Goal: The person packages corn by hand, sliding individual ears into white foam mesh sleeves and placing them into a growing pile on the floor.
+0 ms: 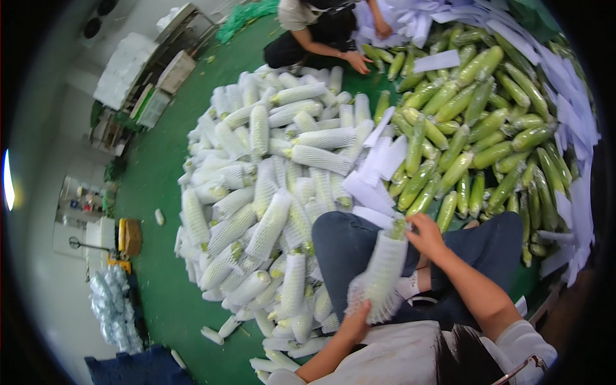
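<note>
A long green vegetable wrapped in clear film (397,229) is held tilted over my lap, mostly covered by a white foam net sleeve (382,267). My left hand (355,323) grips the sleeve's wide, flared lower end. At the upper end, my right hand (427,237) pinches near the vegetable's bare tip. A large heap of sleeved vegetables (272,216) lies to my left. Film-wrapped green vegetables without sleeves (462,139) are piled ahead and to the right. Loose flat white foam sleeves (373,185) lie between the two heaps.
Across the heaps another person crouches, one hand (357,62) near the green vegetables. More flat sleeves (575,130) line the right side. On the green floor (161,269) at left are a blue pallet (137,368), clear plastic bags (113,308), a pallet jack (96,245) and foam boxes (125,72).
</note>
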Tool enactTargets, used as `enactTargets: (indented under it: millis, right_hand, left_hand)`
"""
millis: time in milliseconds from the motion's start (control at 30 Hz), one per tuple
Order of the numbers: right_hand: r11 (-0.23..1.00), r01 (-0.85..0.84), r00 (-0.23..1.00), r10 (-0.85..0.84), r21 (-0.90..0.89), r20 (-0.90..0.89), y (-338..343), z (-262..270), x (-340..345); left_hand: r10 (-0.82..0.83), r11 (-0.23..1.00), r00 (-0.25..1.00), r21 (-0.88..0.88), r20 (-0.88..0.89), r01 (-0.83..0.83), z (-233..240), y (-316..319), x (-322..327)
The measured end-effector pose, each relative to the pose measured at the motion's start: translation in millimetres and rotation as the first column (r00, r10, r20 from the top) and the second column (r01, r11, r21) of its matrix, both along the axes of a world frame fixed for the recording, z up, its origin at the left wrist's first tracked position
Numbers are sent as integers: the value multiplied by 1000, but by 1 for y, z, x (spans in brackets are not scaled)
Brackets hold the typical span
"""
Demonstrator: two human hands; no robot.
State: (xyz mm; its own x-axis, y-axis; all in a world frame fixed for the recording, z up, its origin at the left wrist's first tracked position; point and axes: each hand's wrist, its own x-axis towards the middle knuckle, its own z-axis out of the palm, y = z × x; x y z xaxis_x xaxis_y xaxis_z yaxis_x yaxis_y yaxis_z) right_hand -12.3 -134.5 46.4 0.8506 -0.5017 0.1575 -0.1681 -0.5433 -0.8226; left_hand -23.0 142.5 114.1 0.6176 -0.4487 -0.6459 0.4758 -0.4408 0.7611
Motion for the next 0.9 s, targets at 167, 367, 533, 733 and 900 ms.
enactTargets:
  millis: [167, 367, 533, 733, 900]
  right_hand:
    - [967, -92, 940, 164, 239, -300, 19, -112, 90]
    - [901, -379, 807, 434, 212, -401, -12, -118, 69]
    - [958, -214, 973, 227, 189, -49, 5, -1, 20]
    - [-29, -255, 967, -30, 966, 254, -8, 67, -56]
    - [648, 239, 956, -287, 723, -60, -38, 24, -88]
  left_hand:
    - [358, 878, 760, 83, 542, -472, 11, 76, 86]
    - [74, 593, 133, 63, 988, -803, 4, 129, 113]
    - [136, 987, 494, -76, 859, -138, 27, -37, 75]
    - [66, 809, 990, -575, -121, -124, 11, -196, 50]
    - [-118, 818, 975, -575, -188, -12, -46, -245, 5]
